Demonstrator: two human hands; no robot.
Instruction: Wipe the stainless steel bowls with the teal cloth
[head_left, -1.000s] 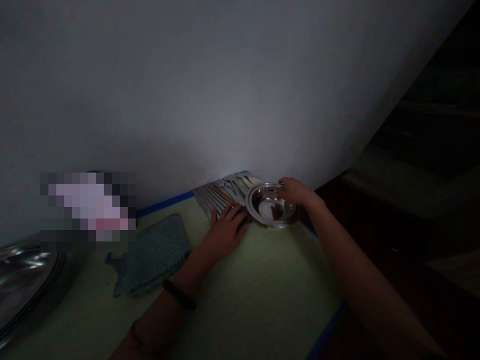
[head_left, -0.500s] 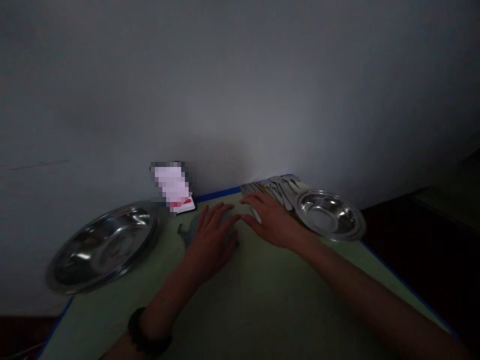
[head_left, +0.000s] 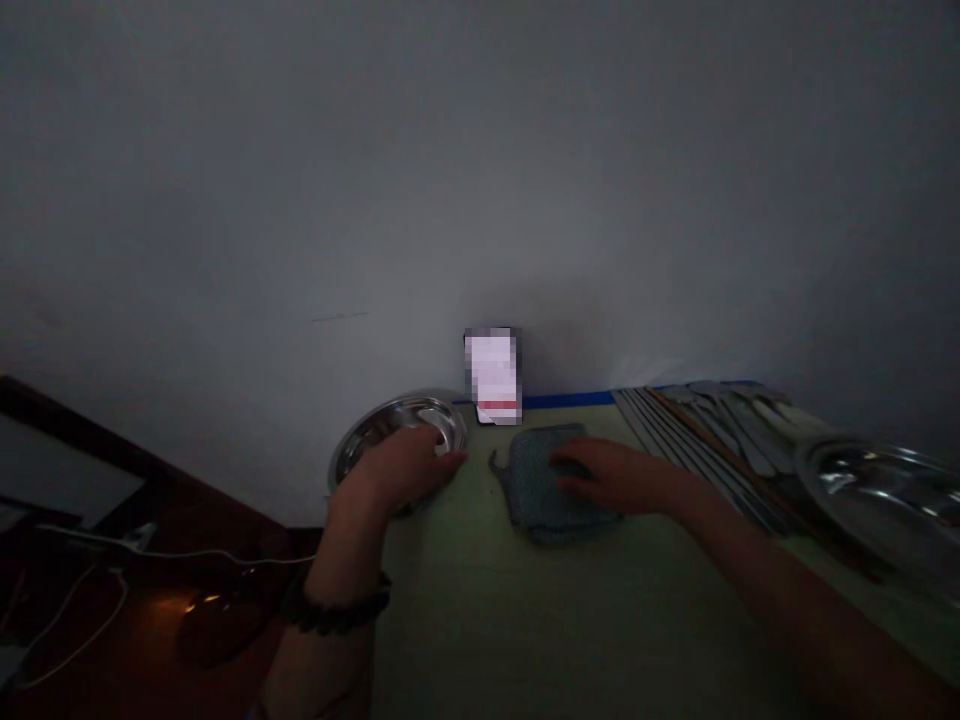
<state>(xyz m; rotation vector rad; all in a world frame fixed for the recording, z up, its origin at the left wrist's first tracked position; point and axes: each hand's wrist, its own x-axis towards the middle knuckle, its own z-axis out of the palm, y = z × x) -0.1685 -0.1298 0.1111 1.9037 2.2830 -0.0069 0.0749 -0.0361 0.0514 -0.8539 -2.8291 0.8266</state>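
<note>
My left hand (head_left: 401, 465) is over the near right side of a shiny steel basin (head_left: 358, 436). Its thumb stands apart from the index finger, and the other fingers are hidden behind the hand. I cannot tell whether it touches the rim. Across the table, my right hand (head_left: 619, 473) hovers at or just over a folded grey-blue cloth (head_left: 551, 500) with a small loop at its left corner. The thumb and fingers of this hand are parted with nothing between them. Whether the fingertips touch the cloth is unclear.
A phone (head_left: 495, 375) with a blurred screen leans against the wall. Right of the cloth lie several chopsticks (head_left: 682, 450), then spoons and other cutlery (head_left: 731, 425). A second steel basin (head_left: 892, 500) is at the right. White cables (head_left: 217, 553) hang beyond the left table edge.
My view has turned left. My hands, close together over the cloth before, are now apart: the left has gone to the left basin, uncovering the cloth, while the right stays near the cloth.
</note>
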